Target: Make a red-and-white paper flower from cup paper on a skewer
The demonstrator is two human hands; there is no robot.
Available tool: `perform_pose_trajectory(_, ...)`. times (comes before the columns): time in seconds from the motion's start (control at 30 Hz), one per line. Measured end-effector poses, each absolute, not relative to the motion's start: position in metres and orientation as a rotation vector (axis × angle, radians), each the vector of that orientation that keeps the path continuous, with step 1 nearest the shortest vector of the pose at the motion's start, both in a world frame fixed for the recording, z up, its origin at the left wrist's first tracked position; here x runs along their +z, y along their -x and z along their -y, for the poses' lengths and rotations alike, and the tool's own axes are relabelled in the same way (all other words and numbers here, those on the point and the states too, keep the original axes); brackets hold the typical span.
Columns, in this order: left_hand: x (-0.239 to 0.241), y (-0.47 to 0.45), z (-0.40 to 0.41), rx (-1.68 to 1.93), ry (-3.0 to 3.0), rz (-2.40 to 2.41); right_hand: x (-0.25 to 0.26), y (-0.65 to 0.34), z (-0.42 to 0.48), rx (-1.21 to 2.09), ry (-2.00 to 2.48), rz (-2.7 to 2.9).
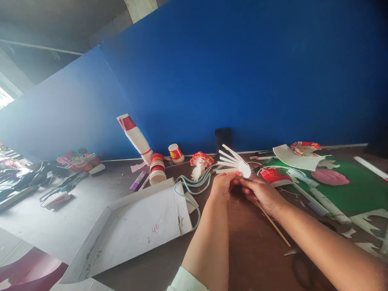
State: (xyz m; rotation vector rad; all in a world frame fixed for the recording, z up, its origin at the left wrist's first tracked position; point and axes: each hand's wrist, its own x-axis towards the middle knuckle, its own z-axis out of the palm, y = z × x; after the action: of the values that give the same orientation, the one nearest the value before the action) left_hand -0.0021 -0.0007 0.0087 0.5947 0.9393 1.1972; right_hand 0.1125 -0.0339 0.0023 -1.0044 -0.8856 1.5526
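1. A white paper piece (243, 167), a round disc with narrow strips fanned to the left, is held above the bench (242, 250), near its back edge.
2. The strips have open air above them; behind rises a tall blue partition (242, 81).
3. Left hand (223, 184): fingers curled inward, pinching the paper's lower edge.
4. Right hand (260, 192): fingers bent and drawn together, thumb against the paper's base. A thin wooden stick (277, 228) slants from beneath this hand toward the lower right; whether the fingers grip it is hidden.
5. Left of the hands, a looped cord (198, 188) lies near a red-and-white paper flower (202, 162) and overlaps a shallow cardboard tray (130, 230).
6. Farther left, stacked paper cups (138, 141) lean; right, paper scraps and pens lie around a green mat (360, 194).
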Motion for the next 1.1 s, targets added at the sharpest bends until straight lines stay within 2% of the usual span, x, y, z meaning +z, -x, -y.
perform_pose_trajectory(0.27, 0.005, 0.012, -0.001, 1.127, -0.66, -0.818, 0.004, -0.119, 0.029, 1.594, 0.962, 0.853)
perform_pose_trajectory(1.1, 0.004, 0.006, -0.001, 1.114, -0.719, -0.948, 0.002, -0.118, 0.031, 1.604, 0.985, 0.864)
